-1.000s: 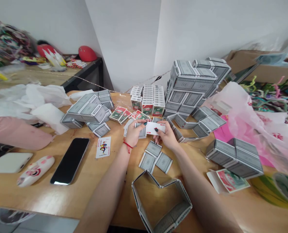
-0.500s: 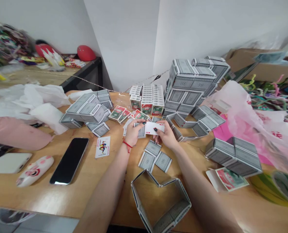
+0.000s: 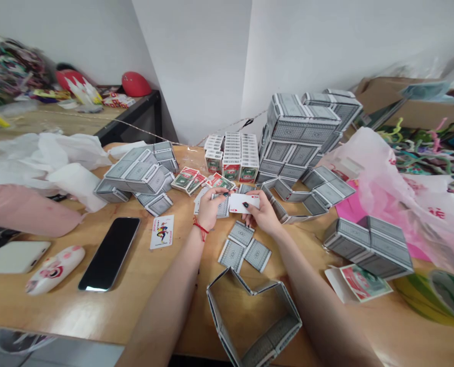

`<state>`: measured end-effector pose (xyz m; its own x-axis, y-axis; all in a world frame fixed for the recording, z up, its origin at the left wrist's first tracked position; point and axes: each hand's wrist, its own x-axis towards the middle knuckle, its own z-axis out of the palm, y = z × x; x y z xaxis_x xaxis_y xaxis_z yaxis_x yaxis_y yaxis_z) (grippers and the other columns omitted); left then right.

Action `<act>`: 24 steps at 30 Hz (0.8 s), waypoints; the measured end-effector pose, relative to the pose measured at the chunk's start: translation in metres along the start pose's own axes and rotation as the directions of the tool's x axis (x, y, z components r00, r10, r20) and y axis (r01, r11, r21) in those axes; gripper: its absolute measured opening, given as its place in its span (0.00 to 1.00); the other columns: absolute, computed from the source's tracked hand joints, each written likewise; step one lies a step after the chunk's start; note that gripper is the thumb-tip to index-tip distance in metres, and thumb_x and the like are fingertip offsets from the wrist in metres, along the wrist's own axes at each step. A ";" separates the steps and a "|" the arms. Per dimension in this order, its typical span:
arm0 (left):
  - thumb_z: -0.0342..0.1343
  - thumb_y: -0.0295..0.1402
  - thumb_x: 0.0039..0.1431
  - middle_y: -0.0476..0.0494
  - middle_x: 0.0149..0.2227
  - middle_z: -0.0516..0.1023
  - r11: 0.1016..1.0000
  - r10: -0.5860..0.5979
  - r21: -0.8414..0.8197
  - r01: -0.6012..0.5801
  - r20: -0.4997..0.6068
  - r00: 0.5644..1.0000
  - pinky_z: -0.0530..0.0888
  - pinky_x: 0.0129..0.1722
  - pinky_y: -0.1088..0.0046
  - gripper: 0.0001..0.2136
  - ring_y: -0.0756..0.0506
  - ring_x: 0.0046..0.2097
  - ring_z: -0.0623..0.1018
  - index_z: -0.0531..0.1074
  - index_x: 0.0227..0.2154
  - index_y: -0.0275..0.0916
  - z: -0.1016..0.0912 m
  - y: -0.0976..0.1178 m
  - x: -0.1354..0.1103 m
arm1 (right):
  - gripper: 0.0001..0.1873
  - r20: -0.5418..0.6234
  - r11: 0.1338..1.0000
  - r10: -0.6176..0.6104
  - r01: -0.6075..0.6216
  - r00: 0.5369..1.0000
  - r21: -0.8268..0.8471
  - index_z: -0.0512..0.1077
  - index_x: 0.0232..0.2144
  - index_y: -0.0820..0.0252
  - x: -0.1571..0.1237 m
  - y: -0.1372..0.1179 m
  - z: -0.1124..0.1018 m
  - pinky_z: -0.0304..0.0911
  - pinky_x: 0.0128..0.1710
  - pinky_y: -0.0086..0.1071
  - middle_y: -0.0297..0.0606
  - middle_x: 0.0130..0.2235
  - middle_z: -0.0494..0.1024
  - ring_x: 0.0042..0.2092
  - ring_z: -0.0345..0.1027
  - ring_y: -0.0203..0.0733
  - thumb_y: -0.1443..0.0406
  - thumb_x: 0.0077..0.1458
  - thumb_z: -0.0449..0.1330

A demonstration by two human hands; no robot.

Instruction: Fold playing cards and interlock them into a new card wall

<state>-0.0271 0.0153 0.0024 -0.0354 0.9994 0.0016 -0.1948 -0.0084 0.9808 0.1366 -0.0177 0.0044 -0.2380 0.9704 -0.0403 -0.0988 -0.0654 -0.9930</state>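
Right hand (image 3: pixel 267 215) pinches red ace (image 3: pixel 237 204); left hand (image 3: pixel 208 210) half-curled, can't tell its hold.
Card frame (image 3: pixel 270 340) at table's (image 3: pixel 135 311) near edge, bottom cut off; flapped card box (image 3: pixel 366 282), contents hidden.

Right fingers (image 3: pixel 253 210) pinching ace (image 3: pixel 236 203), heart-shaped frame (image 3: pixel 267 342)

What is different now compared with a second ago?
Very little: the ace in the right hand may have tilted slightly, and the whole view has shifted a touch. Nothing was visibly picked up or let go. The left hand, heart-shaped card frame, joker card and phone look as they did.
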 end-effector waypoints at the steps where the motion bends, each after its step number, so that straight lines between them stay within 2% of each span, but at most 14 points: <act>1: 0.56 0.30 0.41 0.46 0.33 0.76 1.000 -0.005 -0.009 0.005 0.001 1.000 0.69 0.36 0.72 0.09 0.46 0.37 0.74 0.72 0.29 0.36 0.000 0.000 0.000 | 0.19 -0.003 1.000 -0.001 0.001 1.000 -0.004 0.51 0.40 0.54 0.000 0.000 0.000 0.55 0.10 0.21 0.24 0.19 0.70 0.14 0.62 0.32 0.57 0.50 0.54; 7: 0.57 0.30 0.39 0.47 0.31 0.77 0.989 -0.078 -0.126 0.075 -0.018 0.997 0.70 0.33 0.73 0.10 0.47 0.34 0.75 0.71 0.29 0.36 0.003 0.004 0.000 | 0.18 -0.067 0.999 -0.011 0.008 0.998 -0.048 0.51 0.42 0.53 0.000 0.004 0.005 0.54 0.09 0.22 0.25 0.19 0.68 0.14 0.62 0.33 0.57 0.51 0.53; 11: 0.57 0.31 0.38 0.47 0.29 0.77 0.974 -0.119 -0.198 0.111 -0.028 0.993 0.70 0.31 0.72 0.11 0.48 0.30 0.75 0.70 0.30 0.36 0.005 0.008 -0.001 | 0.17 -0.057 0.998 -0.013 0.010 0.998 -0.063 0.52 0.42 0.53 0.000 0.005 0.006 0.52 0.09 0.22 0.25 0.19 0.68 0.14 0.61 0.33 0.58 0.51 0.52; 17: 0.57 0.31 0.39 0.47 0.30 0.76 0.985 -0.128 -0.112 0.129 0.015 0.992 0.69 0.26 0.74 0.12 0.49 0.27 0.74 0.71 0.31 0.36 0.003 0.004 0.000 | 0.15 -0.024 0.996 -0.008 0.006 1.000 -0.087 0.53 0.42 0.52 -0.001 0.002 0.007 0.50 0.09 0.22 0.25 0.18 0.68 0.13 0.60 0.33 0.61 0.52 0.52; 24: 0.60 0.31 0.37 0.44 0.34 0.76 0.999 -0.031 -0.040 0.032 0.032 0.999 0.71 0.37 0.70 0.16 0.47 0.37 0.75 0.70 0.34 0.36 -0.001 -0.001 0.003 | 0.15 -0.039 0.995 0.005 -0.009 0.999 -0.098 0.53 0.42 0.52 0.000 0.001 0.006 0.50 0.09 0.23 0.25 0.18 0.68 0.13 0.59 0.33 0.60 0.52 0.52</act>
<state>-0.0281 0.0178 0.0012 0.0018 0.9998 -0.0222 -0.2351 0.0220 0.9717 0.1305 -0.0196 0.0041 -0.2003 0.9785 -0.0499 -0.0016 -0.0513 -0.9987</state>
